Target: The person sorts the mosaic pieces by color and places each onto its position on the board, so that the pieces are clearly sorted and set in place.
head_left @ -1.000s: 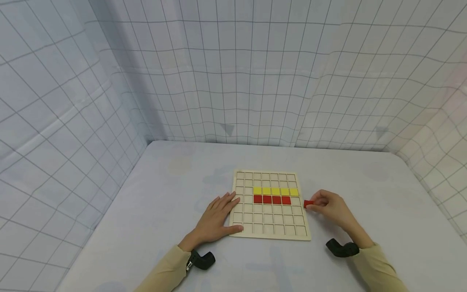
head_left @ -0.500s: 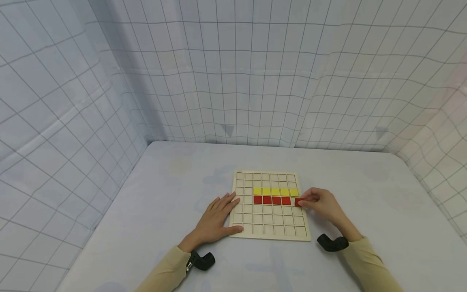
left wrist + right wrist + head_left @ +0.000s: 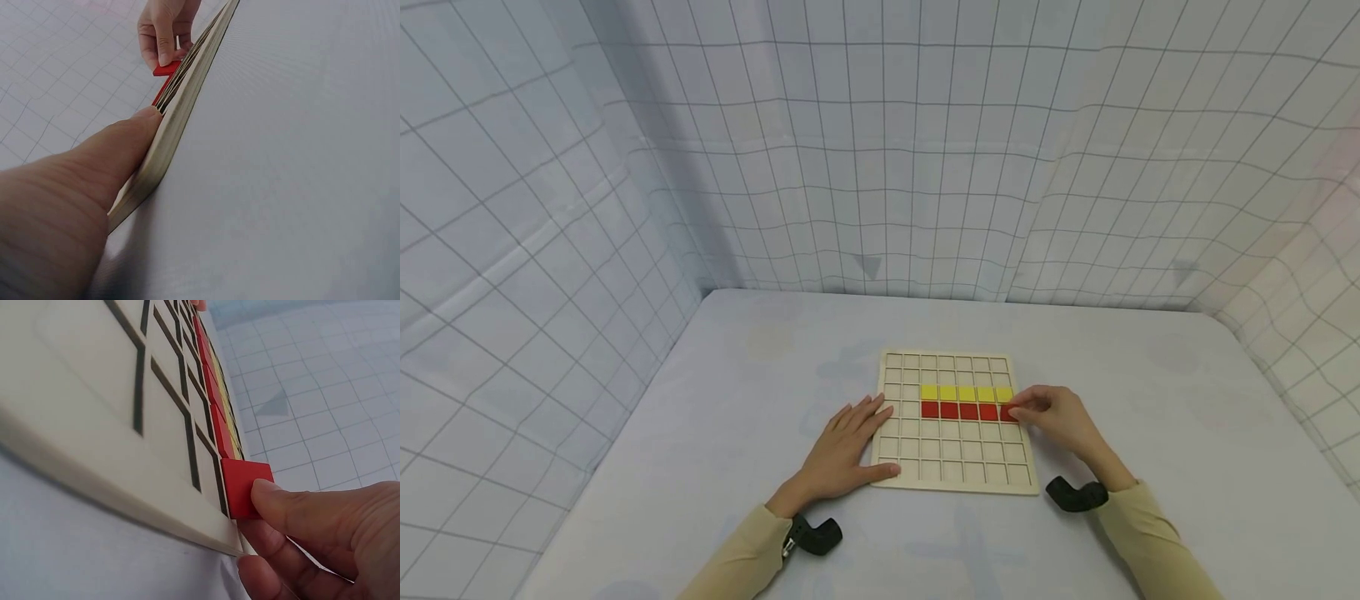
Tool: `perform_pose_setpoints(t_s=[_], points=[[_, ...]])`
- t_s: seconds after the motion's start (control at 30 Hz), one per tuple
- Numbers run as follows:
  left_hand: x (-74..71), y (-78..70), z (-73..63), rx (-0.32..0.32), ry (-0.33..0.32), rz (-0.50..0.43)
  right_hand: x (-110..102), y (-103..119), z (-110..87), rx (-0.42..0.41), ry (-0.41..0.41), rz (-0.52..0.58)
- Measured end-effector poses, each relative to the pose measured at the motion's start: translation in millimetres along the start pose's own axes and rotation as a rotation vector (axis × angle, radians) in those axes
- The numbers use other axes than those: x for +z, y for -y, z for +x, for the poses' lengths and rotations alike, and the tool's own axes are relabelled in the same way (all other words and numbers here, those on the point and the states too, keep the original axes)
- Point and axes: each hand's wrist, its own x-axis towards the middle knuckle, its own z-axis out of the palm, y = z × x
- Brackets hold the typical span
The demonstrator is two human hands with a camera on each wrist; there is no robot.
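Note:
A pale wooden grid board (image 3: 951, 477) lies flat, its square cells bordered by raised ridges. Across it run a row of yellow tiles (image 3: 958, 393) and, just nearer, a row of red tiles (image 3: 958, 411). My right hand (image 3: 1063, 421) pinches a red square tile (image 3: 240, 481) between thumb and fingers at the right end of the red row. In the right wrist view that tile is tilted over its cell, one edge by the neighbouring red tile. My left hand (image 3: 844, 450) rests with spread fingers on the board's left edge, its thumb (image 3: 134, 140) along the near corner.
The board lies on a white-covered table (image 3: 775, 358). White grid-patterned curtains (image 3: 925, 167) hang behind and at both sides. Each wrist wears a black camera mount, the left one (image 3: 817, 536) and the right one (image 3: 1077, 495) near the table's front.
My right hand has moved left from beside the board, carrying the red tile over the right end of the red row. The left hand has stayed in place.

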Motion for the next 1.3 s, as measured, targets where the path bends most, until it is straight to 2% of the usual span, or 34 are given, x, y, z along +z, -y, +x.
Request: perform_pose_setpoints(t_s=[0.33,0.67,0.97,1.3], points=[[0.7,1.4,-0.7,-0.013,0.017,0.012,1.3,-1.5,1.2,-0.005,-0.023,-0.064],[-0.9,-0.5,0.2,-0.011,0.006,0.004,5.3,-0.9,2.3,-0.028,-0.051,-0.097],[0.8,1.5,1.0,-0.016,0.013,0.019,5.8,1.0,1.5,-0.022,-0.054,-0.106],[2.3,1.6,0.9,0.012,-0.014,0.004,5.6,2.1,-4.3,-0.002,-0.031,-0.106]])
